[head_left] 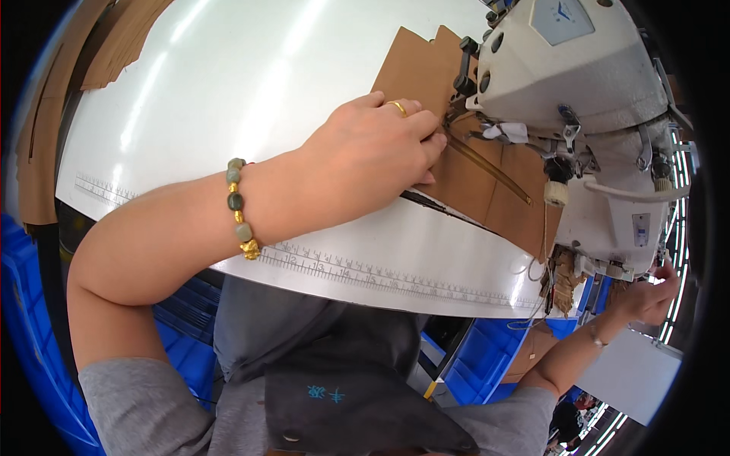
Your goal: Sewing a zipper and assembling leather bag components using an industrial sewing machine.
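Left hand (372,152): laid flat, palm down, fingers (426,140) together and extended, pressing on brown sheet material (464,178) at the needle area of the sewing machine (578,83). Nothing gripped; contact by fingertips and palm only. Gold ring (397,107) on one finger, bead bracelet (239,209) of green and gold beads at the wrist.

Right hand (646,296): lowered beside the right end of the machine, below worktop level, fingers partly curled. Near the picture's rim; whether anything is held cannot be told. Thin band at the wrist.

Brown sheet material: lying flat on the white worktop (228,99), far portion passing under the machine head, near edge angled toward the right. Dark seam line (490,171) running diagonally across it from the fingertips toward the lower right.

Worktop: glossy white, printed ruler scale (342,267) along the near edge. Further brown sheets (114,38) stacked at the far left corner.

Below the worktop: blue plastic crates (23,304) on the left and also at centre right. Grey sleeves and dark apron (342,387) in the lower foreground.
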{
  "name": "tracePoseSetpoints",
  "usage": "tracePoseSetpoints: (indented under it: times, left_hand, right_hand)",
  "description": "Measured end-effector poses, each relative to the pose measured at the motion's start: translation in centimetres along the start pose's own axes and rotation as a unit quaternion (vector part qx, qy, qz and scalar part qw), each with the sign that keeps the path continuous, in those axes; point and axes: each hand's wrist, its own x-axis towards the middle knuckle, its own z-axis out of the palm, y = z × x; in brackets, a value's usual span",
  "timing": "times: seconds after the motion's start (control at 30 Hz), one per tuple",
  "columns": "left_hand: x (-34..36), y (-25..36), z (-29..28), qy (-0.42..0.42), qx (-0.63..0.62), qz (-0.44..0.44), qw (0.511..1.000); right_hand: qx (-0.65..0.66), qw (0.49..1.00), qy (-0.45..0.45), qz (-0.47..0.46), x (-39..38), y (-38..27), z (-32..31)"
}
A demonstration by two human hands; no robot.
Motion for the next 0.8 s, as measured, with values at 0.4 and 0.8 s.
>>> tracePoseSetpoints:
  times: [0.4, 0.8]
  left_hand:
    - [0.1, 0.1, 0.0, -0.02, 0.006, -0.01, 1.0]
    - [0.1, 0.1, 0.0, -0.031, 0.005, 0.001, 1.0]
  right_hand:
    - [0.095, 0.885, -0.067, 0.451, -5.7, 20.9, -2.0]
    - [0.177, 0.872, -0.042, 0.455, -11.1, 22.8, -1.9]
